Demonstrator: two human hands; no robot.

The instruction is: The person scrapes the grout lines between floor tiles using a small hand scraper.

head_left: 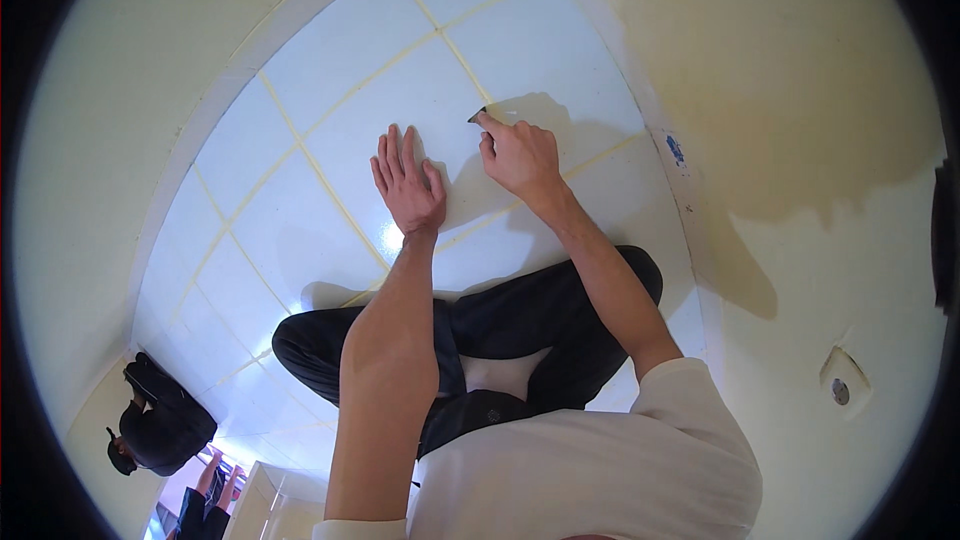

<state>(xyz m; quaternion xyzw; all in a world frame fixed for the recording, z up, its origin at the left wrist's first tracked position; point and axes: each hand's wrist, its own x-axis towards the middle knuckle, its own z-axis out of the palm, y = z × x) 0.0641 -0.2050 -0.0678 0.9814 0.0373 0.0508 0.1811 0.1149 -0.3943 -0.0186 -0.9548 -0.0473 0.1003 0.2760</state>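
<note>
My left hand [408, 185] lies flat on a glossy white floor tile [400, 75], its fingers spread and nothing in them. To its right, my right hand [524, 156] is closed, with the index finger stretched forward along a small dark scraper-like blade [477, 115]. Most of that tool is hidden by the fingers, so its exact kind is hard to tell. Its tip meets the floor close to a yellowish grout line [465, 65] between two tiles. Both forearms reach forward over my crossed legs.
A cream wall [800, 240] with a small socket-like fitting [840, 392] rises at the right. Another wall [130, 70] curves along the left. A person in black [165, 420] crouches at the lower left; another person's legs [215, 490] show by a doorway.
</note>
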